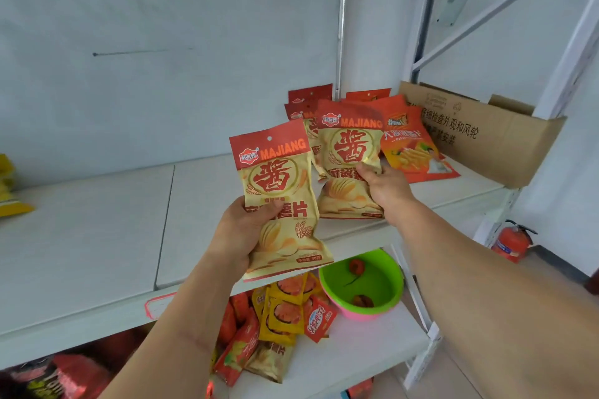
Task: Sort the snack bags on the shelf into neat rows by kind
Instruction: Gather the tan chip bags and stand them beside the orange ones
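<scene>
White shelf [97, 236], Majiang bag [282, 204] per hand.

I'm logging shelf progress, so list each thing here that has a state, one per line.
Left hand: holding a MAJIANG bag upright, off the shelf.
Right hand: gripping a second MAJIANG bag at the row's front.
Orange bags: leaning beside the row.
Cardboard box: open.
Green bowl: upright, lower shelf.
Lower-shelf packets: jumbled.

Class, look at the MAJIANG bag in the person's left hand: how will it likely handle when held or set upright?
The MAJIANG bag probably feels light: the left hand holds it by one edge. Its glossy film looks slippery. Puffy and soft-based, it may tip over.
</scene>
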